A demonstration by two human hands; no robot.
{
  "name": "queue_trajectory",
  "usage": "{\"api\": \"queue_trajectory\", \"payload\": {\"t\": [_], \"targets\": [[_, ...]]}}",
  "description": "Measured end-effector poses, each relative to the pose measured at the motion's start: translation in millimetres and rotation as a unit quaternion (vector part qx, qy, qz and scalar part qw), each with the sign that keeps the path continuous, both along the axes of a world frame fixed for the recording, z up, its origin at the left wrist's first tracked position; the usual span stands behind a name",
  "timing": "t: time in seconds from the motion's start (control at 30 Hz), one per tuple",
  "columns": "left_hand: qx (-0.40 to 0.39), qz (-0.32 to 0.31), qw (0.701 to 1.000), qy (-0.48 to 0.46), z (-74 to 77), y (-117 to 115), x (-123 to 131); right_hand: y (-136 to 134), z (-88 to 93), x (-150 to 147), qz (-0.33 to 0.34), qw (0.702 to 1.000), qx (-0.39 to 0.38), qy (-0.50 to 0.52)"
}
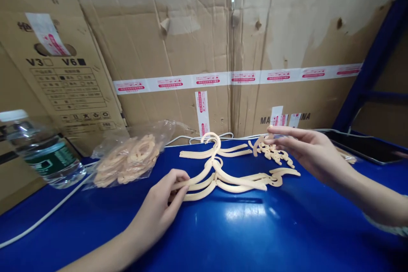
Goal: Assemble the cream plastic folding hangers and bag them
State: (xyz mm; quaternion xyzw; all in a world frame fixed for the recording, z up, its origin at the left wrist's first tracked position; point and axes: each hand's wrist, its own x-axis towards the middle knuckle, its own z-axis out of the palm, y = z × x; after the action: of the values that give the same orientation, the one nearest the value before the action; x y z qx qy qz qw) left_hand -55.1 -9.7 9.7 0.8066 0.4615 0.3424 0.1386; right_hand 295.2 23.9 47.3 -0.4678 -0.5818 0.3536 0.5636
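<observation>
Beige plastic clothes hangers (240, 188) lie together on the blue table, their curved arms spread left and right below a hook (211, 137). My left hand (165, 193) is closed around the left end of these hangers. At the right, my right hand (306, 148) is raised over the table, its fingers pinched at a small curved beige piece (259, 145). Part of that piece is hidden by the fingertips. Just beyond, a pile of small beige parts (276, 155) lies near the hand. More straight beige hanger arms (194, 154) rest behind the hook.
A clear plastic bag (127, 159) of beige parts lies at the left, beside a water bottle (47, 148). White cable (44, 216) runs along the left side. Cardboard boxes (175, 42) wall off the back. A dark phone-like slab (366, 146) lies at the far right.
</observation>
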Motion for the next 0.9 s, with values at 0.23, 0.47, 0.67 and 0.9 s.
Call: {"api": "queue_trajectory", "payload": {"t": [0.23, 0.47, 0.67, 0.9], "targets": [[-0.012, -0.002, 1.0, -0.021, -9.1, 4, -5, -11, -12.5, -23, 0.05, 0.988, -0.049, 0.137], [0.007, -0.019, 1.0, -0.019, -7.9, 2, -6, -10, -34.5, -26, 0.027, 0.994, -0.073, 0.074], [0.013, -0.01, 1.0, -0.006, -4.2, 2, -6, -9, -35.9, -27, 0.034, 0.984, -0.129, 0.117], [0.012, 0.0, 1.0, -0.014, -3.3, 1, -4, -7, -27.0, -20, 0.101, 0.976, -0.181, 0.069]]}}
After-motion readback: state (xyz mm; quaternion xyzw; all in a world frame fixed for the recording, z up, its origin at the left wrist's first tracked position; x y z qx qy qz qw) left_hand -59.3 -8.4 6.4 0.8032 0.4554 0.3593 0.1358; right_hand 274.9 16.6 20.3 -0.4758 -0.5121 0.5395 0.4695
